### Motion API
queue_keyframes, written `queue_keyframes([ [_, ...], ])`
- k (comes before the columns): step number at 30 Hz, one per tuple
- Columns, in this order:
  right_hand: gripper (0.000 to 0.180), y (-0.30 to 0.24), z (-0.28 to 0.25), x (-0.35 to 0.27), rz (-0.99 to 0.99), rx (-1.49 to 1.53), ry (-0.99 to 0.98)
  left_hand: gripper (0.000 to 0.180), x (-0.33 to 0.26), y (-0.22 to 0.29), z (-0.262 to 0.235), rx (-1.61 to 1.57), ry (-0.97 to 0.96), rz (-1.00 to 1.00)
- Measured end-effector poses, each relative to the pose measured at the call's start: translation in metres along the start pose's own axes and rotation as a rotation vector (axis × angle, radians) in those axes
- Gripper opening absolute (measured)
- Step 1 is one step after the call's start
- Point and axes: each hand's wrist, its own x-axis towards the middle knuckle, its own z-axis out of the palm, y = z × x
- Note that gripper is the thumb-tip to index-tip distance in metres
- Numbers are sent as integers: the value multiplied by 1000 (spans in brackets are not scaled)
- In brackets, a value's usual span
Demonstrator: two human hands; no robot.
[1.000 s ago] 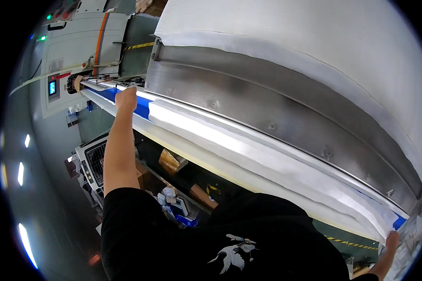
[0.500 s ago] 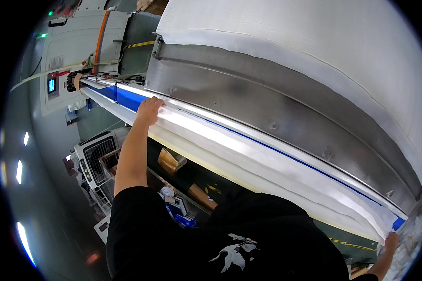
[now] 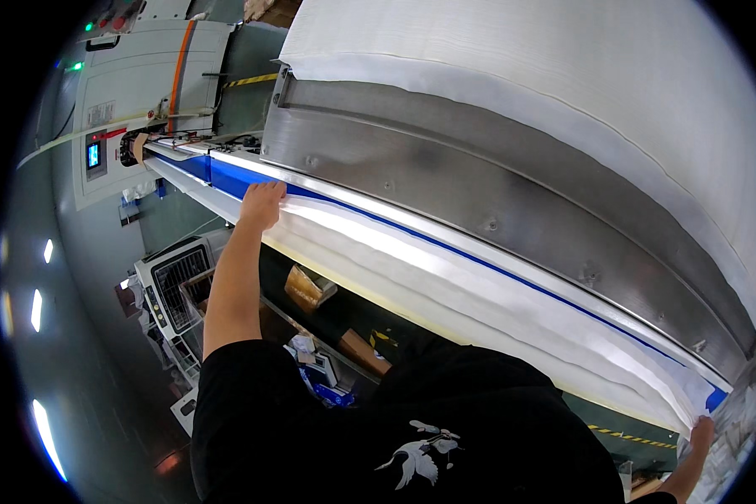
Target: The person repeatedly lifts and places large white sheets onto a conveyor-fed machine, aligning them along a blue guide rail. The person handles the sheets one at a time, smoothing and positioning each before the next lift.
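The folded white fabric strip (image 3: 479,290) lies gathered along the blue-edged rail (image 3: 227,175) under the steel guard (image 3: 496,189), the left hand (image 3: 263,204) gripping its upper edge, the right hand (image 3: 699,433) grasping its far end, so gathering appears largely done with the leftmost rail section still bare.

Grey glossy floor (image 3: 76,336) mirrors ceiling lights; grey control cabinet (image 3: 143,92) beyond.

At the lower right of the frame the right hand (image 3: 699,434) is half cut off by the dark fisheye rim, and its fingers seem buried in the white fabric (image 3: 445,269), so its grip cannot be read. At upper left the left hand (image 3: 262,204) hides its fingertips under the fabric's fold. The small lit screen (image 3: 93,154) on the grey control cabinet (image 3: 139,92) is too small to make out.
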Motion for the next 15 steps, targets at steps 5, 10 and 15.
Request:
queue_keyframes([
  [5, 18, -7, -9, 1, 16, -20, -38, 19, -7, 1, 4, 17, 56, -22],
  [10, 18, -12, -12, -2, 34, -6, -8, 21, -12, 1, 6, 9, 125, -10],
  [15, 23, -15, -21, -1, 52, -51, -97, 24, -15, 1, 9, 39, 270, 26],
])
